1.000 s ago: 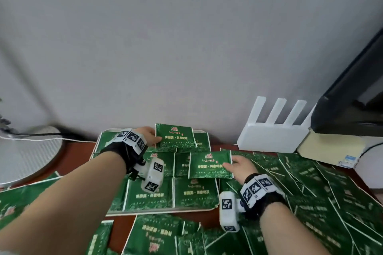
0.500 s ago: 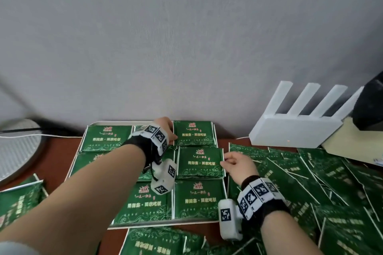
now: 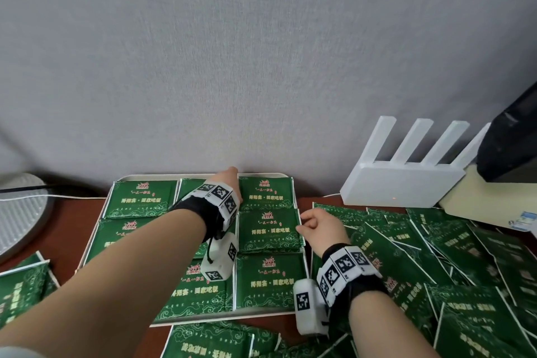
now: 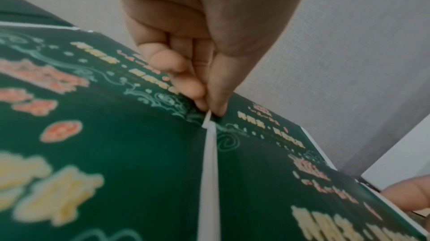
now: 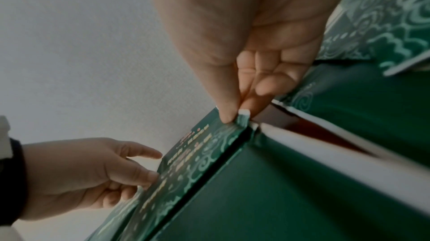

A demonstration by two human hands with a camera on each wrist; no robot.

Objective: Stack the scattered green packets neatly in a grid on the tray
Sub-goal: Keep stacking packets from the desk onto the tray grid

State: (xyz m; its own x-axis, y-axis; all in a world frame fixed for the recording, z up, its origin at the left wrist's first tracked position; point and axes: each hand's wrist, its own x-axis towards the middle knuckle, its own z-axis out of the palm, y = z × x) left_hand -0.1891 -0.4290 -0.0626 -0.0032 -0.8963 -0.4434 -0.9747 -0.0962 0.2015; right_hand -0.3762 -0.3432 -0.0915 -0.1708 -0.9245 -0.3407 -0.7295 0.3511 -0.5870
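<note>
Squarely in the right column of the tray (image 3: 203, 322), the middle green packet (image 3: 268, 231) lies flat between the far packet (image 3: 266, 193) at its 12 o'clock and the near packet (image 3: 268, 282) at its 6 o'clock, part of a grid of packets that fills the tray. At its 3 o'clock edge the right hand (image 3: 321, 229) pinches the packet's corner between thumb and fingertips (image 5: 248, 109), as the right wrist view shows. At 11 o'clock from that packet, the left hand (image 3: 228, 180) reaches to the tray's far rim; the left wrist view shows its thumb and fingers (image 4: 184, 83) pinching a white packet edge at the seam between two packets. Loose packets (image 3: 436, 264) lie heaped on the brown table (image 3: 75, 212) at 3 o'clock of the tray, more at 6 and 8 o'clock. A white router (image 3: 404, 180) stands at 2 o'clock against the grey wall (image 3: 261, 52).
</note>
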